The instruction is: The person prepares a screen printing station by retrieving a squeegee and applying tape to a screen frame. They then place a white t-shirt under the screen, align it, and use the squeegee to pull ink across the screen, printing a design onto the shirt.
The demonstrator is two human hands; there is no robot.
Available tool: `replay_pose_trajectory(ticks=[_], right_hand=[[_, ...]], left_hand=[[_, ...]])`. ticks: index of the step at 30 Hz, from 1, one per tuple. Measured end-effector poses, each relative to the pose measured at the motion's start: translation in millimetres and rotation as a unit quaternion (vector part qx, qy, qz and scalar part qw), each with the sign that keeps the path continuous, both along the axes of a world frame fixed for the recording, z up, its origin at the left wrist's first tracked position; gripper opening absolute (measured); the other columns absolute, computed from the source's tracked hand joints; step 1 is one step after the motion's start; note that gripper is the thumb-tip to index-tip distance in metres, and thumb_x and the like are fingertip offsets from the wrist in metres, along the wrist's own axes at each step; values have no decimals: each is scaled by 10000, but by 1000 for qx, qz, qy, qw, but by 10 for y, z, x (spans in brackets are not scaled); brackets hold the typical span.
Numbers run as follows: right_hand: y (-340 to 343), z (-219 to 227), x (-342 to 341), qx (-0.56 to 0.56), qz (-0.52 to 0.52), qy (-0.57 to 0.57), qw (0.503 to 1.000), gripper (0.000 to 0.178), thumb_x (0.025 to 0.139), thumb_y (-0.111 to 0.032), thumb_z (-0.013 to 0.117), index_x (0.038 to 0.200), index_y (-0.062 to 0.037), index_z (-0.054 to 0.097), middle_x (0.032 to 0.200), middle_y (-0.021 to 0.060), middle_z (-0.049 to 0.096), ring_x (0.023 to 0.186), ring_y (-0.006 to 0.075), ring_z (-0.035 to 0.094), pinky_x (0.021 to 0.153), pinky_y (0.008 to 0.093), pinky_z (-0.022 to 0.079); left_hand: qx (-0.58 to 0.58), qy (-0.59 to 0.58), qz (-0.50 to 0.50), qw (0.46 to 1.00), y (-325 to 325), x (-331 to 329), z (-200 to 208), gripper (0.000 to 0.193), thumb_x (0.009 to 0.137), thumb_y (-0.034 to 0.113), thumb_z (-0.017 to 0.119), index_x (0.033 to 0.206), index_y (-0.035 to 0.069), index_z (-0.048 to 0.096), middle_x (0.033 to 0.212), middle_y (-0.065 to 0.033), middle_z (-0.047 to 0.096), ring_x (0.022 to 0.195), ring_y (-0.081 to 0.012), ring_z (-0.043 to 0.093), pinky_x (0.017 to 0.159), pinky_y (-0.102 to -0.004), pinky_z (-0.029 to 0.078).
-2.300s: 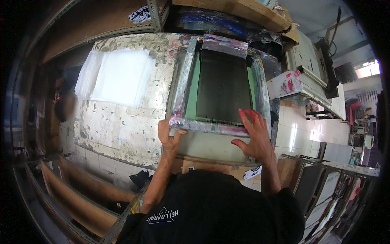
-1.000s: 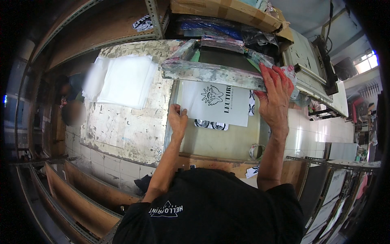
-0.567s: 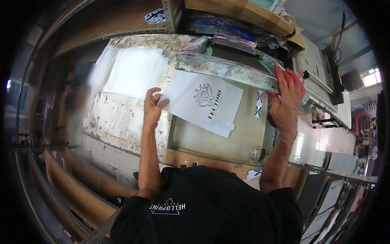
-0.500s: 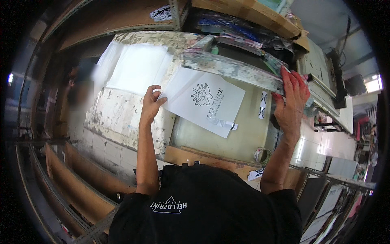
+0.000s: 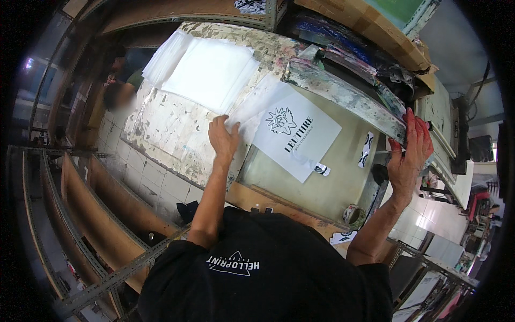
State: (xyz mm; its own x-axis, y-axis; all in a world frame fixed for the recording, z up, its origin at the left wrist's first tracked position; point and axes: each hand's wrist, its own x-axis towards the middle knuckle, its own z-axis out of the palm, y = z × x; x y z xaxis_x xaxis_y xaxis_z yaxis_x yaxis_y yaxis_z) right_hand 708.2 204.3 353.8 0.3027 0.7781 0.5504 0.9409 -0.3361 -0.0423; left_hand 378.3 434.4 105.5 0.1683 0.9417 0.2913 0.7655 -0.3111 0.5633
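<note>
My right hand (image 5: 410,155), its fingers stained red, grips the right end of a paint-smeared screen-printing frame (image 5: 343,96). The frame stands tilted up along the far side of a pale glass-like panel (image 5: 316,196). On that panel lies a white sheet (image 5: 298,131) printed with a black sun-like face and lettering. A thin translucent sheet (image 5: 251,110) sticks out under its left side. My left hand (image 5: 223,138) rests by that sheet's near edge, fingers apart, holding nothing that I can see. A small black-and-white printed scrap (image 5: 321,169) touches the printed sheet's lower corner.
A stack of white sheets (image 5: 209,72) lies on the stained table (image 5: 177,129) at the left. Another printed strip (image 5: 366,149) and a tape roll (image 5: 353,214) are on the right. Wooden shelves (image 5: 96,193) stand at the left, where another person (image 5: 120,96) is near the table.
My left hand has let go of the printed sheet's left edge and its fingers have spread. My right hand keeps its grip on the frame. The whole view has shifted.
</note>
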Motion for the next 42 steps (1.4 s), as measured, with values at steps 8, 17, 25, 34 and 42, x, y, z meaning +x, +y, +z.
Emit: replay_pose_trajectory(ticks=[8, 17, 25, 34, 42], right_hand=[[25, 23, 2, 9, 9, 2, 1000, 637, 838, -172, 631, 1454, -146, 471, 1348, 118, 544, 1290, 295, 447, 1125, 461, 243], [29, 31, 21, 18, 15, -1, 1000, 650, 820, -174, 639, 1449, -134, 479, 1329, 128, 559, 1294, 301, 449, 1127, 461, 244], [27, 21, 74, -14, -2, -26, 1000, 575, 958, -384, 533, 1464, -122, 448, 1415, 93, 518, 1321, 305, 427, 1130, 453, 237], [45, 45, 59, 2, 7, -17, 1000, 630, 854, -249, 624, 1454, -134, 468, 1325, 144, 550, 1285, 303, 462, 1118, 462, 248], [47, 49, 53, 0, 5, -15, 1000, 621, 860, -209, 613, 1456, -123, 463, 1354, 114, 550, 1286, 295, 461, 1117, 458, 253]], left_hand=[[-36, 94, -55, 993, -687, 204, -65, 1011, 610, 698, 768, 1298, 1, 516, 1383, -209, 465, 1289, -371, 391, 1012, -560, 287], [-51, 92, -58, 993, -723, 242, -137, 1143, 550, 712, 793, 1375, 1, 448, 1446, -213, 404, 1348, -383, 308, 1010, -598, 222], [-54, 107, -18, 993, -871, 427, -97, 1174, 564, 773, 734, 1388, 0, 414, 1369, -197, 440, 1317, -375, 318, 983, -585, 231], [-37, 102, -27, 994, -957, 486, -110, 1067, 647, 683, 737, 1423, 28, 413, 1483, -265, 306, 1355, -410, 267, 996, -599, 212], [-60, 91, -36, 993, -828, 296, -118, 1015, 665, 659, 738, 1407, 32, 442, 1520, -269, 266, 1369, -415, 254, 1003, -593, 207]])
